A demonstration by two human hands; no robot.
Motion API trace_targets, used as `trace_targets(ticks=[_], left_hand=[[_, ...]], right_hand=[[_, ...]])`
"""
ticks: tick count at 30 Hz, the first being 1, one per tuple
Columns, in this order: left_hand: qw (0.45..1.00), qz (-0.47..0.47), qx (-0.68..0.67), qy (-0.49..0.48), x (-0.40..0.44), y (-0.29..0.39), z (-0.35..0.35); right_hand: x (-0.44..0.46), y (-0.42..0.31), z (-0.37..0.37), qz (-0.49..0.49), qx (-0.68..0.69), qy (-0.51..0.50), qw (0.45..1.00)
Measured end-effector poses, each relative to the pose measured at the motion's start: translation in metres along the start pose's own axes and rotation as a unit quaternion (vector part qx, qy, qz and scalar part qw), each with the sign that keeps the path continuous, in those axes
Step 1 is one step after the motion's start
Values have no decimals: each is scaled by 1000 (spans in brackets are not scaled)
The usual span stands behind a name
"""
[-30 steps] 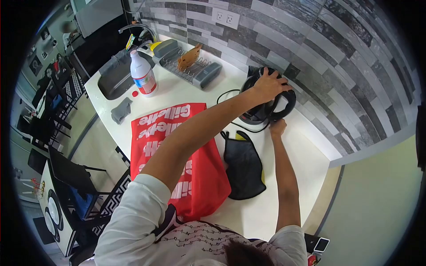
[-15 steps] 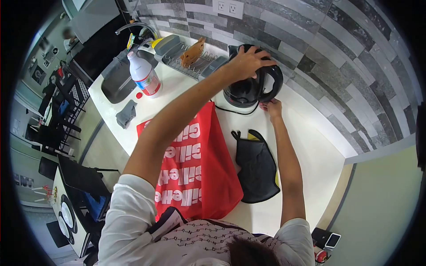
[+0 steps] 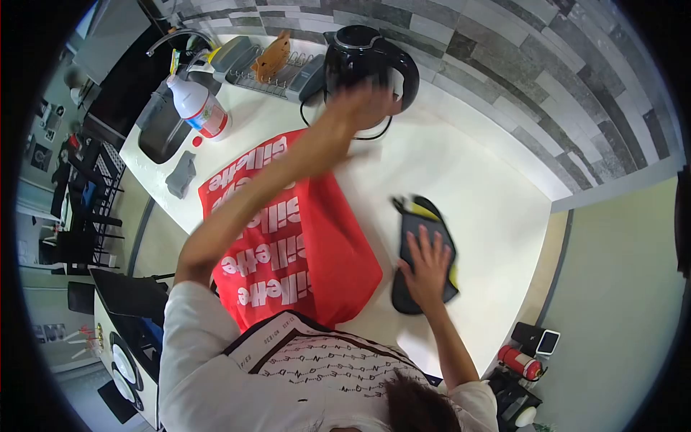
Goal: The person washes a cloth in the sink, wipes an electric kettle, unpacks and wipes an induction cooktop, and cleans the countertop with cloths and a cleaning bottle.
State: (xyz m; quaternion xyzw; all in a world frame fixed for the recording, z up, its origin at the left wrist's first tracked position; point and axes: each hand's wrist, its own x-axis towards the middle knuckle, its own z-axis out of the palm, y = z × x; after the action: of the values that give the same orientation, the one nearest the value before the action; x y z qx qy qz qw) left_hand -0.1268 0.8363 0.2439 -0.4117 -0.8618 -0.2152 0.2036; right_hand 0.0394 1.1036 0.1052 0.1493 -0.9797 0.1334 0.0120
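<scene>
The right hand (image 3: pixel 430 277) lies on the black fabric pad (image 3: pixel 407 297), its fingers spread and its palm down, gripping nothing that shows. The pad rests on the bare white desk (image 3: pixel 489 194), just beside the red bag (image 3: pixel 345 237), with a yellow layer (image 3: pixel 426 209) showing along its upper and right edges and a small loop (image 3: pixel 398 204) at its top corner. It looks light, soft and padded, likely to bend rather than break and not very slippery; a pinch at the thick edge or the loop should hold it well. The left hand (image 3: pixel 353 111) is too blurred to tell how its fingers stand; it overlaps the black kettle (image 3: pixel 353 61) in view, and whether it touches is unclear. The kettle stands upright near the tiled wall, next to the dish rack (image 3: pixel 309 75). It seems stiff, smooth and heavier than the pad, best taken by its side handle (image 3: pixel 409 75), with a cord (image 3: pixel 383 135) looping in front. Half a second ago both hands were at the kettle, the left over its lid and the right low by the handle; now the right has come back to the pad, which shows more yellow, and the kettle's lid is uncovered.
</scene>
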Motion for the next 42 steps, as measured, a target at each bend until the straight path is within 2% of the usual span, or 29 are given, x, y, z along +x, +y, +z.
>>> trace_targets(ticks=[2,4,5,6,8,10,12,13,14,15,17,18,19,20,21,23,24,25,27,30,31,32,33,34,36,37,39,40,42], left_hand=[[967,-41,-90,-236,-69,65,7],[953,-19,-62,-297,-101,139,-16],[925,-76,-112,-355,-108,163,-14],[922,-85,-117,-358,-123,177,3],[964,-39,62,-255,-155,181,47],[976,-47,18,-214,-156,181,49],[982,-53,-30,-176,-158,177,50],[988,-90,-68,-109,-163,176,51],[986,-126,-105,-41,-165,175,50],[985,-125,-108,-45,-163,175,51],[959,-209,-171,92,-153,170,53],[947,-251,-153,129,-148,169,51],[932,-294,-135,164,-140,170,46],[911,-337,-144,190,-125,171,34],[887,-378,-151,217,-111,170,25],[902,-334,-125,243,-101,161,23],[911,-295,-99,270,-96,156,21],[912,-292,-103,267,-89,151,18],[893,-291,-112,324,-71,143,8],[889,-273,-151,335,-43,136,-2],[890,-271,-151,335,-38,131,-2],[887,-277,-179,323,-34,126,-2],[882,-285,-207,312,-30,121,-1],[880,-263,-236,317,-28,110,9],[892,-264,-222,292,-28,88,33],[904,-264,-207,265,-26,81,38],[909,-283,-167,255,-22,81,42],[914,-300,-130,241,-20,81,45],[921,-289,-119,231,-13,77,48]], right_hand=[[-39,38,-10,45,-45,31,997],[-46,102,-17,93,-66,114,987],[-36,134,-16,190,-99,126,969],[-20,169,-16,254,-115,138,950],[33,234,-10,305,-175,194,916],[103,270,5,224,-216,282,907],[153,226,18,193,-255,299,899],[178,201,22,178,-274,308,894],[187,176,26,109,-214,285,928],[195,150,28,44,-147,253,955],[193,88,38,-76,-28,230,970],[191,63,56,-111,41,230,966],[176,32,56,-166,19,185,968],[155,3,56,-173,45,122,976],[131,-17,64,-207,36,144,967],[74,-40,86,-271,-93,185,940],[31,-48,70,-231,98,123,960],[-11,-57,43,-182,285,56,939],[-75,-48,18,-155,123,16,980],[-148,15,-24,9,70,10,997],[-161,48,-25,55,26,57,997],[-163,87,-25,141,-31,22,989],[-162,124,-23,185,-23,125,975],[-147,163,-19,246,-61,137,958],[-84,213,-20,294,-120,197,928],[-48,223,-23,241,-181,215,929],[34,229,-2,143,-156,283,935],[66,209,9,58,-161,318,932],[97,138,16,-17,-70,272,960]])
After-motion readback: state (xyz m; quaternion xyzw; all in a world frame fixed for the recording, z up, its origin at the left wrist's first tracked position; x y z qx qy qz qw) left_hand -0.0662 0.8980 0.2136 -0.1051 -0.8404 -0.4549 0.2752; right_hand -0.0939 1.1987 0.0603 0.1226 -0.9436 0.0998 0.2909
